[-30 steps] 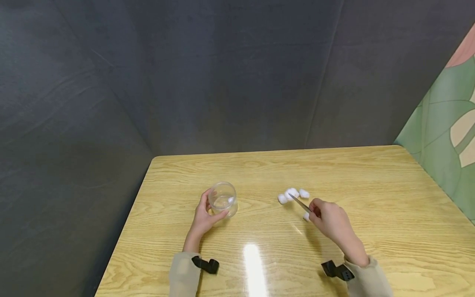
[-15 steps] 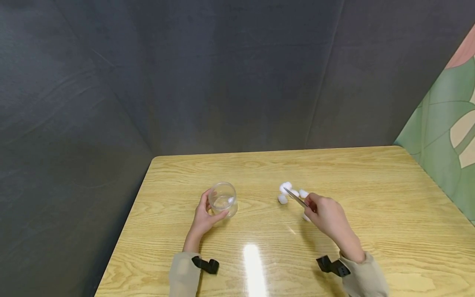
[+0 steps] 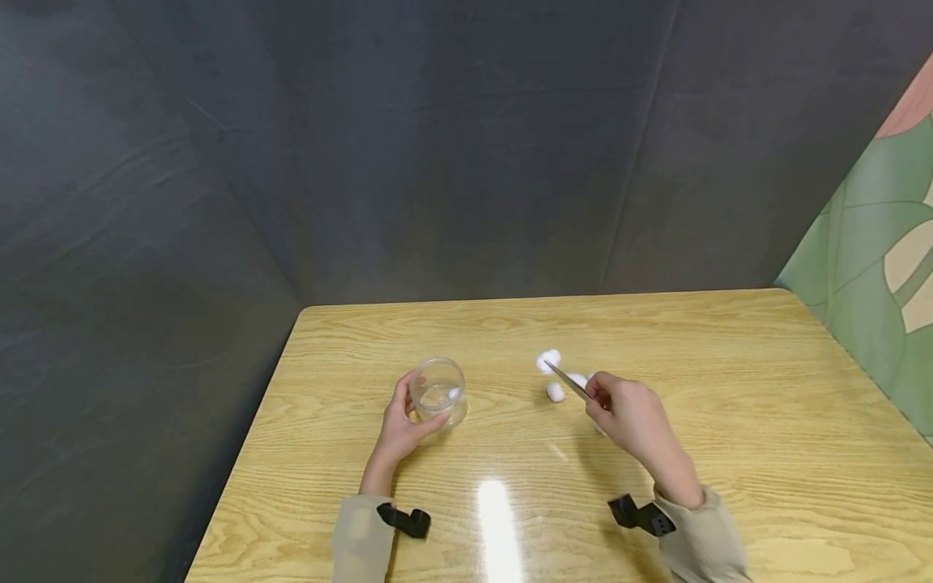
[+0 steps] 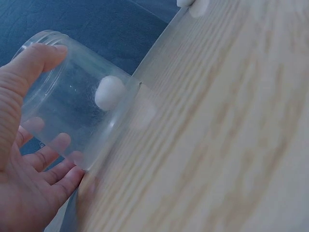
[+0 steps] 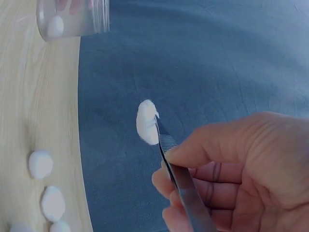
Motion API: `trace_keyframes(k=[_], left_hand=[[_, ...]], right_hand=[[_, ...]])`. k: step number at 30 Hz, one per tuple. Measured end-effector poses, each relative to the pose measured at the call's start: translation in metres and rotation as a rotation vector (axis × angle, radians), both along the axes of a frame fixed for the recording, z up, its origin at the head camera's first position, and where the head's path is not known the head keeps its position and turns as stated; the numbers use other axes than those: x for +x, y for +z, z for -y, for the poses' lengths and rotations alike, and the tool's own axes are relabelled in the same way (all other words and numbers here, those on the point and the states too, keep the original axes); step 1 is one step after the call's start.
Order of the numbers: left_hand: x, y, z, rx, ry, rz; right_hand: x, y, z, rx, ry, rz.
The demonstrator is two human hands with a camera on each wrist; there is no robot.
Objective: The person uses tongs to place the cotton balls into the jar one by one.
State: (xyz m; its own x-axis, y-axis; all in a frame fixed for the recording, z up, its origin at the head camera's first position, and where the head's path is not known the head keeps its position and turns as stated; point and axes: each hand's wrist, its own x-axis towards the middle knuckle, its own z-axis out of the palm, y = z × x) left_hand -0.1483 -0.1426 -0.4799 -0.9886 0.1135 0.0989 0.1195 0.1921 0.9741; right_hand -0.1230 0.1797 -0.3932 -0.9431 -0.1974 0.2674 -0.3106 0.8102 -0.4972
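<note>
My left hand [image 3: 401, 427] grips a clear plastic jar [image 3: 453, 411] that stands upright on the table, thumb near its rim and fingers around the far side. One cotton ball [image 4: 110, 93] lies at the bottom inside it. My right hand [image 3: 632, 421] pinches metal tweezers [image 5: 189, 195] between thumb and fingers. Their tips hold a white cotton ball [image 5: 147, 122], raised above the table and to the right of the jar. Several loose cotton balls, one of them a cotton ball [image 3: 555, 392] in front, lie below the tweezers, partly hidden by the right hand.
The wooden table [image 3: 350, 340] runs back to a dark cloth screen [image 3: 452, 162]. A patterned green cloth [image 3: 867, 259] shows beyond the right edge. Both sleeves carry black wrist cameras, such as the left camera [image 3: 411, 522].
The right hand has lifted the cotton ball off the group with the tweezers and carried it left toward the jar. The left hand and jar have stayed in place.
</note>
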Motion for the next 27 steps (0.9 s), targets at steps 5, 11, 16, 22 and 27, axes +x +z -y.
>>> trace_keyframes(k=[5,11,16,22,27], left_hand=[[0.000,0.000,0.000,0.000,-0.001,-0.004],[0.000,0.002,-0.001,-0.017,0.004,-0.021],[0.001,0.003,-0.002,-0.022,0.004,-0.024],[0.001,0.004,-0.002,-0.023,0.007,-0.020],[0.001,0.003,-0.002,-0.029,0.008,-0.021]], right_hand=[[-0.001,0.002,0.004,-0.011,0.004,0.015],[-0.004,0.002,0.008,-0.014,0.016,-0.014],[-0.007,0.002,0.014,-0.019,0.035,-0.023],[-0.010,0.000,0.024,-0.030,0.057,-0.019],[-0.011,0.000,0.031,-0.034,0.071,-0.016]])
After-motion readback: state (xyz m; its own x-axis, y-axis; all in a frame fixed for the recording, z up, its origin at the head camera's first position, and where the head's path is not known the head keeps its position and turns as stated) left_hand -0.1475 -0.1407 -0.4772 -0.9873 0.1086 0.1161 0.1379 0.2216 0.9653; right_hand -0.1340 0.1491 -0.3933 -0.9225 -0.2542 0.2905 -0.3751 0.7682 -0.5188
